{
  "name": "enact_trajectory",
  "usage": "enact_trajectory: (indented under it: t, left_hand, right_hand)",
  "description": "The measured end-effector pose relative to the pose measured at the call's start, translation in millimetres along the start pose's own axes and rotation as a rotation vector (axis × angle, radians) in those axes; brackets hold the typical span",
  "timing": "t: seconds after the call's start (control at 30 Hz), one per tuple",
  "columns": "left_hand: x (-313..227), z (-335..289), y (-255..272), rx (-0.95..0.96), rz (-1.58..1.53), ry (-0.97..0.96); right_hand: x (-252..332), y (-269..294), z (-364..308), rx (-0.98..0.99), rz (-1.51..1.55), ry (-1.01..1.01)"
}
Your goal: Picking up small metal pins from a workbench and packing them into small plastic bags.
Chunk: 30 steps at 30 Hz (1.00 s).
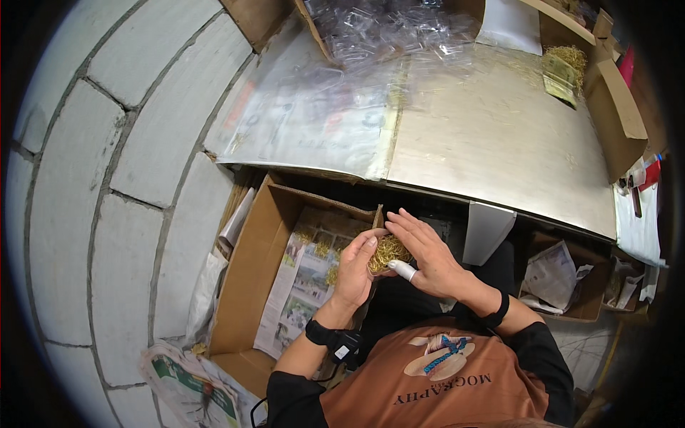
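Between my two hands, over the edge of a cardboard box, sits a small clump of thin gold-coloured wire-like pieces [389, 251]. My left hand [354, 269] curls round its left side, with the thumb pointing up. From the right, my right hand [437, 262] presses against the clump with fairly straight fingers, and a white cover wraps its thumb. A thin edge that may be clear plastic shows at the clump's rim; the palms hide the rest.
The cardboard box [239, 307] is lined with newspaper [296, 296] and holds scattered gold pieces. Beyond it stands a metal-topped table [492, 135] with many clear plastic packets [392, 32] and a gold heap [571, 60]. More newspaper [185, 385] lies at lower left.
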<state>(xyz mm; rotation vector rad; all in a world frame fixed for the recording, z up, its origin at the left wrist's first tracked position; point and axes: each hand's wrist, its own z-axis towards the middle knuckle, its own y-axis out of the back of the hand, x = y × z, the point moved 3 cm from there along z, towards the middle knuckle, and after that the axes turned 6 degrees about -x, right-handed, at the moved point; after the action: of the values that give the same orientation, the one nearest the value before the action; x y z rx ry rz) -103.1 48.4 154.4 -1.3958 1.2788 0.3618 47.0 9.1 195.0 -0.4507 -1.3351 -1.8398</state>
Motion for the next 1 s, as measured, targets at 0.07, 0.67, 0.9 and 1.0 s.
enact_trajectory:
  t: [0.07,0.67,0.9,1.0]
  left_hand:
    - [-1,0,2,0.003,-0.002,-0.01]
    - [42,-38,270,-0.702,0.114,0.074]
    - [108,11,319,-0.799,0.162,0.178]
    - [145,15,363,-0.824,0.182,-0.007]
  right_hand:
    - [2,-1,4,0.01,0.001,0.002]
    - [-62,54,-80,-0.163,0.034,-0.543]
    - [-39,53,-59,-0.013,-0.078,-0.518]
    - [-43,55,-60,0.028,-0.279,-0.211]
